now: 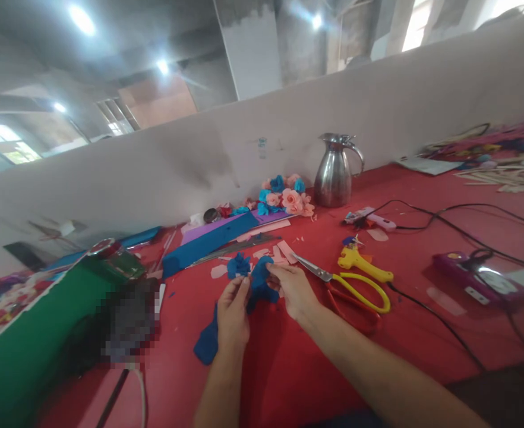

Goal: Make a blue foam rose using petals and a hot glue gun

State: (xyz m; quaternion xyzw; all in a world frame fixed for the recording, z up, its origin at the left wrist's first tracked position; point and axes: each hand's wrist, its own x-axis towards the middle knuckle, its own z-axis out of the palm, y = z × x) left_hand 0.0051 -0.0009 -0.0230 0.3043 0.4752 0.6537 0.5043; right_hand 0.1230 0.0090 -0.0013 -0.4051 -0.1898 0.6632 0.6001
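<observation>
— What are the hands doing?
— The left hand and right hand both pinch the blue paper strip, fingers closed on its bunched end, just left of the scissors.
— And farther off?
— A yellow glue gun lies just behind the scissors. Well behind them stand a steel jug and paper flowers.
</observation>
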